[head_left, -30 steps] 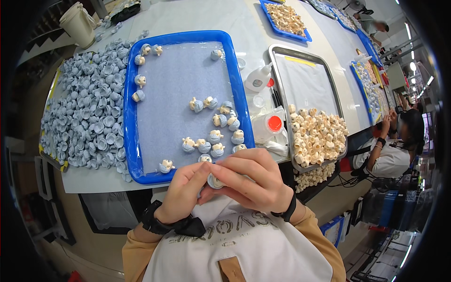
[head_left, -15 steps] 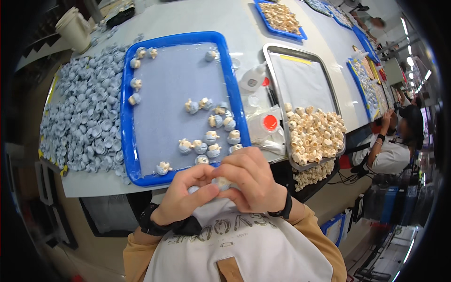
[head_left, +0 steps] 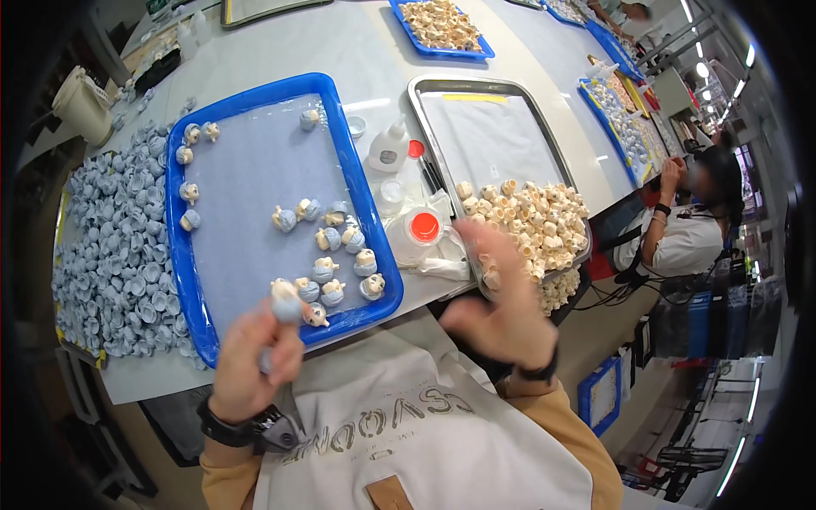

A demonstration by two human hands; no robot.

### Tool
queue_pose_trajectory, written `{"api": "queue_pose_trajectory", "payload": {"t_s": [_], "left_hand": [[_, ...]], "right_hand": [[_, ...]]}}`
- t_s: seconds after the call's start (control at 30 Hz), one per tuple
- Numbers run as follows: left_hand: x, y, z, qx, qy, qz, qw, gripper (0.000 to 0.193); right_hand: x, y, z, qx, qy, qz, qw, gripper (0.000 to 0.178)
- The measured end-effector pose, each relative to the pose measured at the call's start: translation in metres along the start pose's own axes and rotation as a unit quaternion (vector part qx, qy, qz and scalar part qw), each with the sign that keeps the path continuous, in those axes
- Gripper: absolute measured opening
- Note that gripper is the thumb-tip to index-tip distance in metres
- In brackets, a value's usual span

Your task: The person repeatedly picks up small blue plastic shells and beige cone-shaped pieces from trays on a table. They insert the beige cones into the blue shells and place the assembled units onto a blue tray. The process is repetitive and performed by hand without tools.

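Between the thumb and fingertips of my left hand [head_left: 255, 361] is a small cream doll head with a light-blue cap [head_left: 286, 304], above the near edge of a blue tray [head_left: 189, 293]. Another bluish piece shows lower in the same hand, partly covered by the fingers. My right hand [head_left: 510, 310] is smeared by motion, its thumb and fingers apart, over the near left corner of a metal tray [head_left: 429, 140]. Cream hollow pieces [head_left: 548, 217] are heaped in that tray. Several blue-capped doll heads [head_left: 324, 269] lie in the blue tray, mostly near its right side.
Left of the blue tray spreads a big pile of light-blue cup-shaped pieces [head_left: 115, 238]. A white squeeze bottle [head_left: 389, 146] and a jar with a red top [head_left: 423, 227] stand between the trays. A white pitcher [head_left: 83, 106] is far left. A co-worker [head_left: 688, 212] sits at right.
My hands have come apart. The left has moved left toward the blue tray with the doll head, while the right has swung right to the metal tray. The view has shifted.
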State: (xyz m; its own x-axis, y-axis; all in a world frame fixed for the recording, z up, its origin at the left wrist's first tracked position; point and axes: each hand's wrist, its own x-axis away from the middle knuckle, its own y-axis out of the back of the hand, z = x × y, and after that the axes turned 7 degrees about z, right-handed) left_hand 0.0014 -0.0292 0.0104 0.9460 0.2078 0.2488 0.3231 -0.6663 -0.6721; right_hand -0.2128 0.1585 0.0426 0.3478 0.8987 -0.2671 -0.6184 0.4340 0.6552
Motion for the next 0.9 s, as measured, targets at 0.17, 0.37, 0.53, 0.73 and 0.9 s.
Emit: {"api": "queue_pose_trajectory", "payload": {"t_s": [0.17, 0.37, 0.53, 0.73, 0.9], "left_hand": [[-0.026, 0.003, -0.032, 0.19, -0.048, -0.038, 0.98, 0.046], [-0.018, -0.014, -0.018, 0.145, -0.124, -0.02, 0.981, 0.049], [0.003, -0.017, -0.008, 0.035, 0.023, 0.033, 0.999, 0.03], [0.01, -0.015, -0.005, -0.07, 0.011, 0.027, 0.997, 0.027], [0.01, -0.009, 0.01, -0.063, -0.086, -0.013, 0.994, 0.032]], "right_hand": [[0.051, 0.074, -0.057, 0.299, -0.284, -0.039, 0.91, 0.037], [0.077, 0.073, -0.088, 0.324, -0.325, -0.097, 0.883, 0.034], [0.078, 0.072, -0.105, 0.261, -0.306, -0.101, 0.91, 0.027], [0.076, 0.077, -0.092, 0.222, -0.289, -0.084, 0.927, 0.031], [0.069, 0.071, -0.092, 0.197, -0.286, -0.145, 0.926, 0.033]]}}
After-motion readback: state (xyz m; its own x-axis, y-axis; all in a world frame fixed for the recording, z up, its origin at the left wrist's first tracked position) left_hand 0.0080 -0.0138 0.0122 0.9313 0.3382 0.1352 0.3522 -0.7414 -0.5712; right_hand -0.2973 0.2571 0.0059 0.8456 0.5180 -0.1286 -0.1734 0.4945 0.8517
